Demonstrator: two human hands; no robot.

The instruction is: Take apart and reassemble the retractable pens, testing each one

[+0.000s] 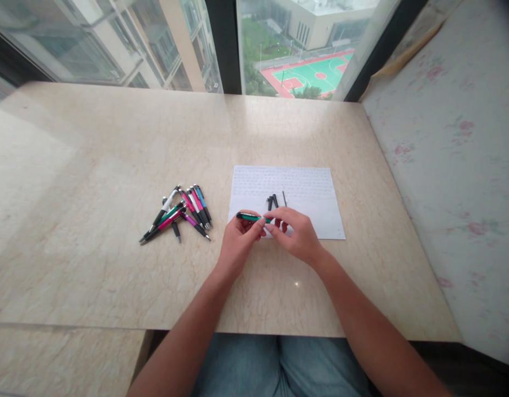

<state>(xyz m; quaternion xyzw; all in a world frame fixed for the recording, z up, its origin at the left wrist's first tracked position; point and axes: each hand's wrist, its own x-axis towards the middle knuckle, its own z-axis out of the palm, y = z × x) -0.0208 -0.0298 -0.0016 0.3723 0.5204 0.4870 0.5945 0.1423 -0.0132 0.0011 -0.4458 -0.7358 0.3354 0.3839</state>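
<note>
"What's the surface like?"
"A pale beige tabletop [114, 286], marbled with fine veins, its near part catching a small spot of light."
"And on the left?"
"A loose pile of pens [171, 219], some crossing others, with a blue pen [200, 197] at its far right and a purple pen [190, 219] toward the near right."
"Right of that?"
"A white sheet of paper [316, 212], rows of writing across its far part."
</note>
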